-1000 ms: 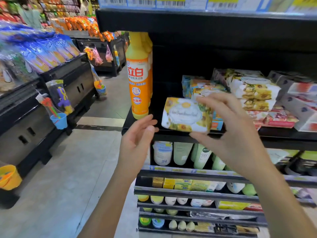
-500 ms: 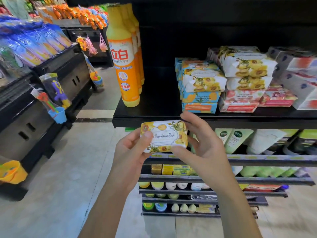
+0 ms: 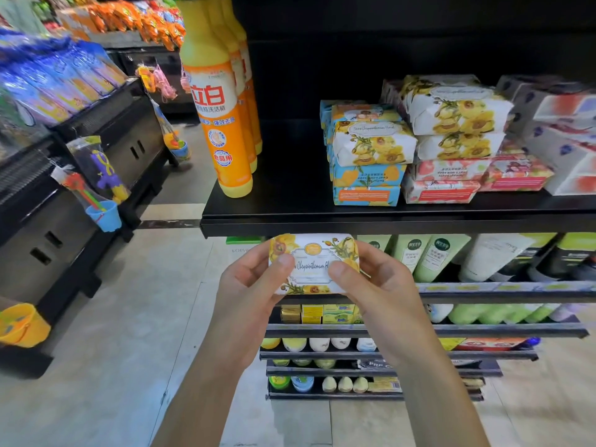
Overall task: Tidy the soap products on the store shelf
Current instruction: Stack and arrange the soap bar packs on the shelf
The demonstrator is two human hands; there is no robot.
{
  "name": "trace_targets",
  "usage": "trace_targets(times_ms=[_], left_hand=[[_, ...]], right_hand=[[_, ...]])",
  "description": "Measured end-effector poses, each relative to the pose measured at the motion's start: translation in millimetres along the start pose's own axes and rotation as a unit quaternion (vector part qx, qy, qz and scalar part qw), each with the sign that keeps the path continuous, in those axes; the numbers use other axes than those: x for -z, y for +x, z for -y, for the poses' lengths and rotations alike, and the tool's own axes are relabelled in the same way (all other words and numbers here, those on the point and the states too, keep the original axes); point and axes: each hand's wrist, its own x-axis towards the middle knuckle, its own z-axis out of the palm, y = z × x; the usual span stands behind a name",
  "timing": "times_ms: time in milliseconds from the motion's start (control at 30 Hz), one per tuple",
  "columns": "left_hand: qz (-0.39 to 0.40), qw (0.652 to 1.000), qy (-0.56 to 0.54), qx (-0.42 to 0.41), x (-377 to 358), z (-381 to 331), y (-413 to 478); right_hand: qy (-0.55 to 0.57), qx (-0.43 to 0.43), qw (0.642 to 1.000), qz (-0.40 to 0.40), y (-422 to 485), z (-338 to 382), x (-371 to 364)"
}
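Left hand and right hand both grip one wrapped soap bar, thumbs pressed on its front label, fingers curled behind its ends. Bar is white with yellow flower print, held level, label facing the camera, in the air just below and in front of the black shelf edge, not touching it. On that shelf: tall orange detergent bottle upright at left, more like it behind. To the right, well apart from the bottle, a stack of soaps: yellow-flower bar on top, blue-and-orange bars under it. Just beside it a second stack, two yellow-flower bars over red-and-white ones. White boxes at far right, blurred. Lower shelf behind the hands carries green and white tubes. Across the aisle at left, a blue toy bucket hangs on a dark display.
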Motion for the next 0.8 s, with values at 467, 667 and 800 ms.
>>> trace_targets(times_ms=[467, 667, 800], left_hand=[[0.076, 0.995, 0.043, 0.038, -2.3, 2.3, -0.1], [0.024, 0.998, 0.041, 0.044, -2.2, 5.5, -6.7], [-0.018, 0.997, 0.060, 0.036, 4.5, 5.7, -9.3]], right_hand=[[-0.055, 0.083, 0.994, 0.037, -6.2, -0.8, 19.3], [-0.059, 0.046, 0.995, 0.073, -8.6, -3.7, 18.4], [-0.044, -0.031, 0.997, 0.046, -8.2, -3.6, 2.5]])
